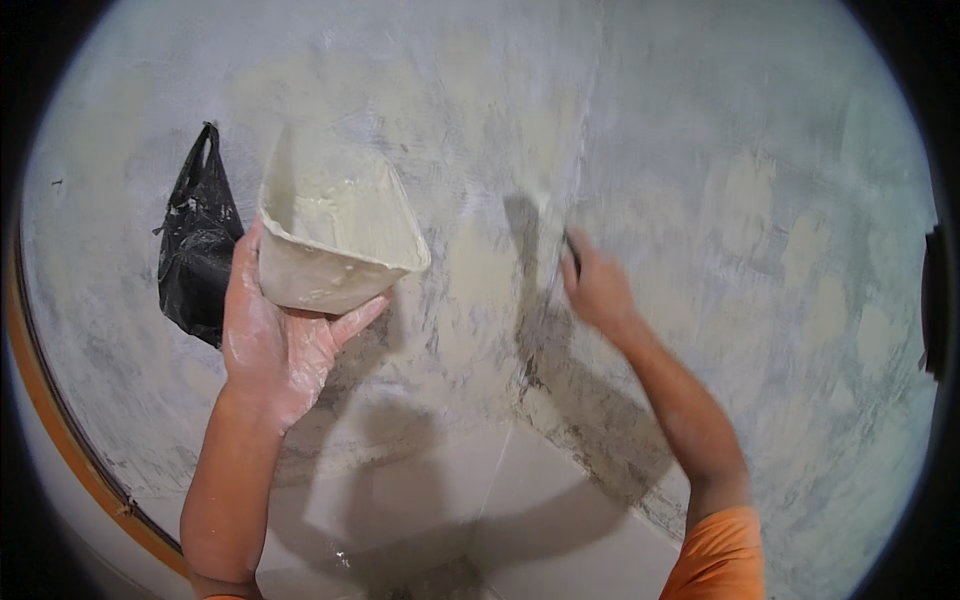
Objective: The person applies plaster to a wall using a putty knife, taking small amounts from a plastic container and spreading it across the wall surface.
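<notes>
My left hand, dusted with white, supports an off-white plastic container from below, its fingers wrapped round the base and side. Pale, creamy putty coats the inside of the container, which is tilted so its mouth faces me. To the right, my right hand is closed round the dark handle of a putty knife. The knife's blade end is blurred and lies close to the wall by the inner corner; whether it touches cannot be made out.
A black plastic bag hangs on the wall left of the container. Pale putty patches mark the right wall. Light tiles line the lower part of the corner. An orange-brown curved edge runs along the left, and a dark object sits far right.
</notes>
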`<state>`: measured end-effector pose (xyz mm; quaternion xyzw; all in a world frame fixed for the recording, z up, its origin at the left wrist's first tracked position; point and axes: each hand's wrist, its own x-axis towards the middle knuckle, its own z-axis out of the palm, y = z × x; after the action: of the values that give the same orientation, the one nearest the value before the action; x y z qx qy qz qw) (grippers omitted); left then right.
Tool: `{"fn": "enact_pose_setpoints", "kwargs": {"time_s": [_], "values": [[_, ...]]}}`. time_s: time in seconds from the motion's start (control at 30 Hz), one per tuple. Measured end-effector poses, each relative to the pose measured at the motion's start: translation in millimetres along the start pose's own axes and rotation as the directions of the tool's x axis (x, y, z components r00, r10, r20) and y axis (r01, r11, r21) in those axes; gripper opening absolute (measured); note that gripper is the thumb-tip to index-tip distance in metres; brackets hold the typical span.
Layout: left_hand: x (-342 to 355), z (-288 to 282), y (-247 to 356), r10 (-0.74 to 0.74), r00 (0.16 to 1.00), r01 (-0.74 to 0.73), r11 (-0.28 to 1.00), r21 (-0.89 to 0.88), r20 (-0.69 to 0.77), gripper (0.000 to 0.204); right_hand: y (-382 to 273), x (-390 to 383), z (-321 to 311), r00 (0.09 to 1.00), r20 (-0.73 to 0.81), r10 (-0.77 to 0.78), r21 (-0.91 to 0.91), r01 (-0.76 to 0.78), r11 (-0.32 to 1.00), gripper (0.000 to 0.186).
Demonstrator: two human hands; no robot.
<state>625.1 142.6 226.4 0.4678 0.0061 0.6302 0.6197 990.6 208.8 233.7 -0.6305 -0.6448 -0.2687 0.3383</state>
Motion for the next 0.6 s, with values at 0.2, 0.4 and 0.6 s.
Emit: {"fn": "enact_pose_setpoints", "kwargs": {"time_s": [0.2,0.4,0.6], "values": [[-5,7,-6,-0.001,0.998,-0.004,0.997,-0.079,-0.067,0.073,-40,144,-50,0.937,-0.320,-0.138,0.046,0.161,0.986,0.046],[-19,0,-8,0.012,0.976,-0.032,0.996,-0.088,-0.217,0.069,-82,114,65,0.989,-0.124,0.079,0.254,-0.045,0.966,0.061],[-16,-15,-10,0.121,0.979,-0.116,0.993,0.038,-0.166,0.063,-53,-40,123,0.991,0.132,0.003,0.168,-0.025,0.985,0.061]]}}
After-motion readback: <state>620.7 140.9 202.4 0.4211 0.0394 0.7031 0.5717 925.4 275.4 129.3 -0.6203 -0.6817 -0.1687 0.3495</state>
